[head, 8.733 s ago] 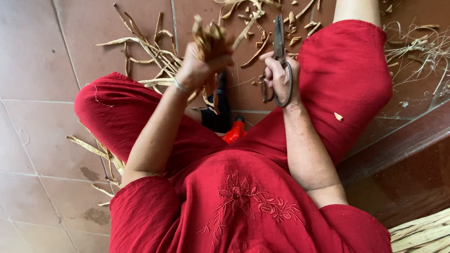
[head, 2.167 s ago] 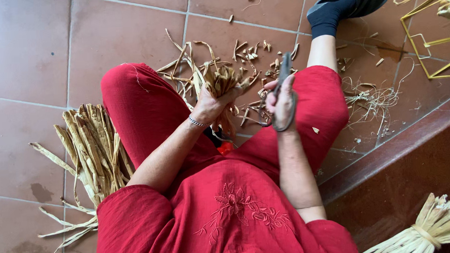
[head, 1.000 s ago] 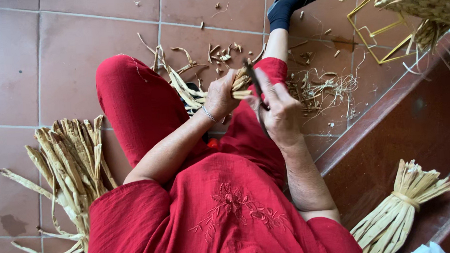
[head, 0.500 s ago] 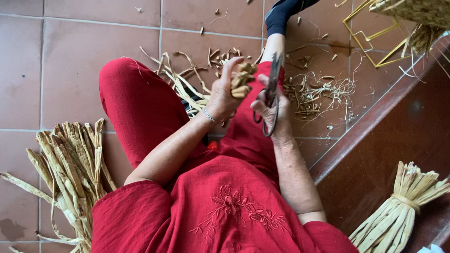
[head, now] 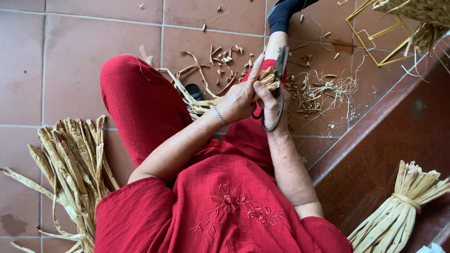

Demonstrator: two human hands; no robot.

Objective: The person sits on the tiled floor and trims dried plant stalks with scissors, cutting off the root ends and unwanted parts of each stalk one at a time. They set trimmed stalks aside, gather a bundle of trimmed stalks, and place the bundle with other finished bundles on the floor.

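Observation:
I sit on a tiled floor in red clothes, looking down at my lap. My left hand (head: 240,98) grips a small bundle of dried straw stalks (head: 268,79) above my right knee. My right hand (head: 273,105) holds dark scissors (head: 279,73) by the loop handles, the blades pointing up beside the stalk ends. Both hands touch each other. Long straw strands (head: 193,100) trail from the bundle down across my lap.
A pile of dried straw (head: 72,168) lies on the floor at my left. Cut scraps (head: 314,89) litter the tiles ahead. A tied straw bundle (head: 398,212) rests on a dark step at right. A woven basket on a yellow wire frame (head: 417,7) stands at top right.
My hands have come together: the scissors moved in from the right to the straw bundle. My view has drifted, bringing the straw pile on the left and the tied bundle into sight.

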